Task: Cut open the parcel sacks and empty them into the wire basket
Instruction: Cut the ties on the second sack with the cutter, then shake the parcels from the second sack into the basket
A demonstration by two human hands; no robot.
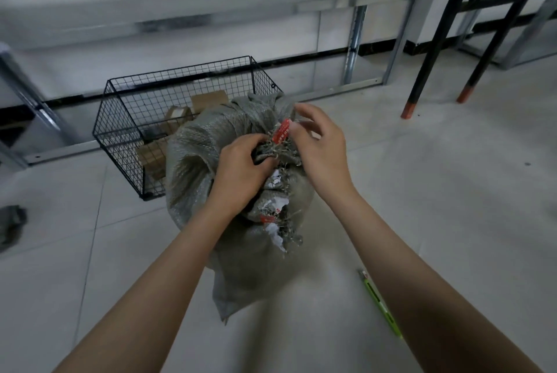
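Hands (241, 163) (324, 146) on sack (196, 143), perhaps lengthwise toward basket (180, 70)

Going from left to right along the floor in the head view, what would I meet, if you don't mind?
Crumpled grey cloth → wire basket → sack → green cutter → black table legs.
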